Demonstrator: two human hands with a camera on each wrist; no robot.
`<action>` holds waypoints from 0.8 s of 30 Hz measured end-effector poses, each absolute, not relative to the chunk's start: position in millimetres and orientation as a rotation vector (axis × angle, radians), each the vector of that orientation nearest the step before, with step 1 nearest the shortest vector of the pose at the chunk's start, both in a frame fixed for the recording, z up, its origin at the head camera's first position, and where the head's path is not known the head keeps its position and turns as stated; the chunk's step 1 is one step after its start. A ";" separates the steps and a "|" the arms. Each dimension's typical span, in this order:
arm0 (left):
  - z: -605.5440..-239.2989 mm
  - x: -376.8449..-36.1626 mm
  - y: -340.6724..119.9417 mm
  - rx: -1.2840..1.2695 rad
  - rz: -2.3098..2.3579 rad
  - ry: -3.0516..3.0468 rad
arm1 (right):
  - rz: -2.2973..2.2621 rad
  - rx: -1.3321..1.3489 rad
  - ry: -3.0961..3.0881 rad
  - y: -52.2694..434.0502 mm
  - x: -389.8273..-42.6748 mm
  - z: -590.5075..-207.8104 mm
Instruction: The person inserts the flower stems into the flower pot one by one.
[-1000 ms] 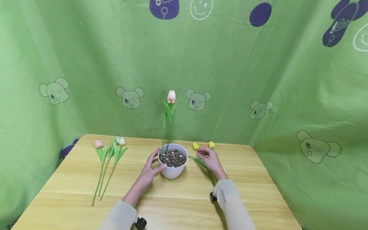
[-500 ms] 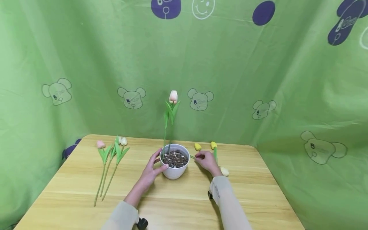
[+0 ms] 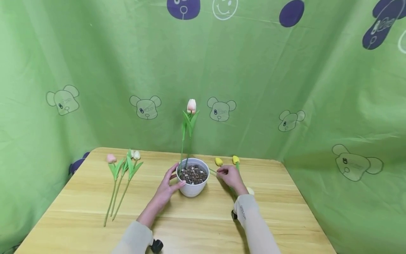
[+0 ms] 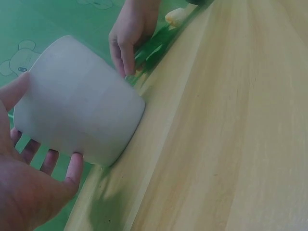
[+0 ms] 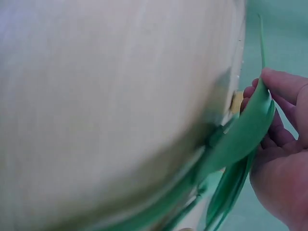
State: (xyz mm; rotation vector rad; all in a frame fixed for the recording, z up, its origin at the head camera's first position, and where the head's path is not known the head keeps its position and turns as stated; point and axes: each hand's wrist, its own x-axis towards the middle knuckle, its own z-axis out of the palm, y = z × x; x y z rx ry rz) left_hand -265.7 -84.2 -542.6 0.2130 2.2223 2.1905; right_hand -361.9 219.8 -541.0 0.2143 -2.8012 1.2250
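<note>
In the head view, a white flowerpot filled with dark soil stands on the table, and one pale pink tulip rises from its left side. My left hand holds the pot from the left, thumb at the near rim and fingers around its side. Right of the pot, my right hand pinches the thin green stem of another tulip; its tip points toward the pot. The right wrist view shows a broad green leaf along that hand. A cream flower head shows beside the right wrist; whether it belongs to this stem I cannot tell.
Two yellow tulip heads lie behind my right hand. At the table's left lie a pink tulip and white tulips, stems toward me. A green printed curtain hangs around the wooden table.
My right hand first moves left toward the stem beside the pot, then shifts slightly right with the stem between its fingers. The left hand keeps its hold on the pot.
</note>
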 end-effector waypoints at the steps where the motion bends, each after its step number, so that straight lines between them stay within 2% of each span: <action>1: -542.1 -265.6 -84.2 0.201 2.195 2.214 | 1.218 0.225 -2.795 220.1 -361.4 -538.7; 16: -539.2 -263.3 -83.8 0.214 2.194 2.208 | 1.204 0.231 -2.731 230.7 -349.3 -516.5; 24: -540.4 -263.4 -83.7 0.206 2.179 2.209 | 1.179 0.076 -2.789 253.7 -337.1 -521.0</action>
